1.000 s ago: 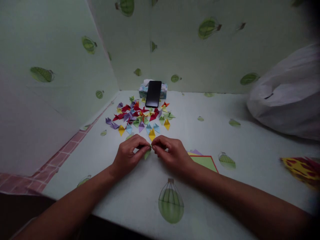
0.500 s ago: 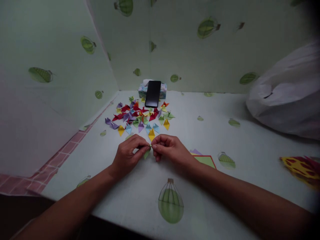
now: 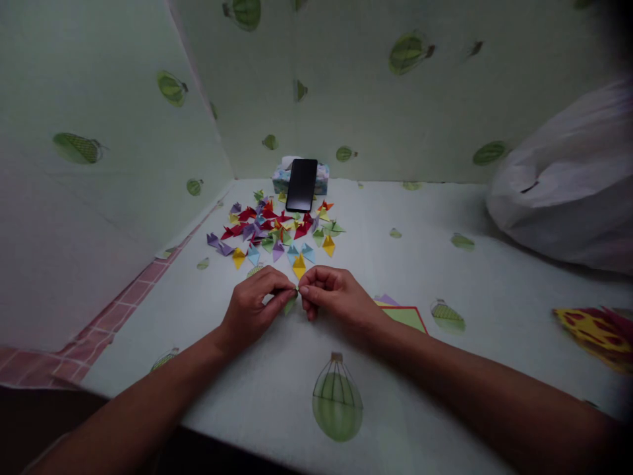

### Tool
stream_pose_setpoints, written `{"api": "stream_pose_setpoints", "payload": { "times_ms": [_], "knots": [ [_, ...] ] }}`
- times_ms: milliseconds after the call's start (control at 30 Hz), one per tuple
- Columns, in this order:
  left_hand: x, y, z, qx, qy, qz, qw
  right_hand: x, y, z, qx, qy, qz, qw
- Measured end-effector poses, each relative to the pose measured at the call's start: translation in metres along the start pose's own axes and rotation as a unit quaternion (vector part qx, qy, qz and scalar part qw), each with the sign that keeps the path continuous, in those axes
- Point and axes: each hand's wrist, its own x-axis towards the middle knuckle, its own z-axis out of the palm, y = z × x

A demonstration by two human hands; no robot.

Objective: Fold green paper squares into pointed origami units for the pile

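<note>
Between both hands is a small green folded paper (image 3: pixel 290 305), mostly covered by fingers. My left hand (image 3: pixel 258 298) pinches it from the left, thumb and forefinger closed. From the other side, my right hand (image 3: pixel 336 291) pinches its tip, with thumb and forefinger pressed together. Just beyond the fingertips lies a yellow folded paper crane (image 3: pixel 299 266). Behind it spreads a group of several small origami cranes (image 3: pixel 254 231) in red, purple, green, blue, yellow and orange. Flat coloured paper squares (image 3: pixel 406 318) lie beside my right forearm, partly hidden by it.
A black phone (image 3: pixel 301 185) leans on a tissue box (image 3: pixel 323 178) near the back wall. At the right is a large white plastic bag (image 3: pixel 568 191), with a yellow and dark red item (image 3: pixel 596 330) nearer. The table's front edge (image 3: pixel 217 432) runs below my forearms.
Very little differs. Both hands keep their pinch on the green paper in the same place, and the view has shifted slightly.
</note>
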Motion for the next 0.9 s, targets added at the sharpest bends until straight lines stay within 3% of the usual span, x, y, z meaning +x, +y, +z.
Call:
{"api": "stream_pose_setpoints", "payload": {
  "times_ms": [367, 667, 800, 900],
  "knots": [
    [0.0, 0.0005, 0.0009, -0.001, -0.003, 0.001, 1.0, 0.0025, 0.0049, 0.001, -0.059, 0.002, -0.039, 0.997],
    [-0.0017, 0.0006, 0.0, -0.001, 0.002, -0.006, 1.0, -0.0001, 0.0096, -0.0025, -0.21, 0.025, -0.158, 0.965],
    [-0.0009, 0.0011, 0.0011, -0.002, -0.008, -0.004, 1.0, -0.001, 0.0079, -0.0017, -0.255, 0.035, -0.165, 0.952],
    [-0.0006, 0.0013, 0.0013, -0.005, -0.011, -0.004, 1.0, -0.0012, 0.0079, -0.0009, -0.242, 0.033, -0.15, 0.958]
  ]
}}
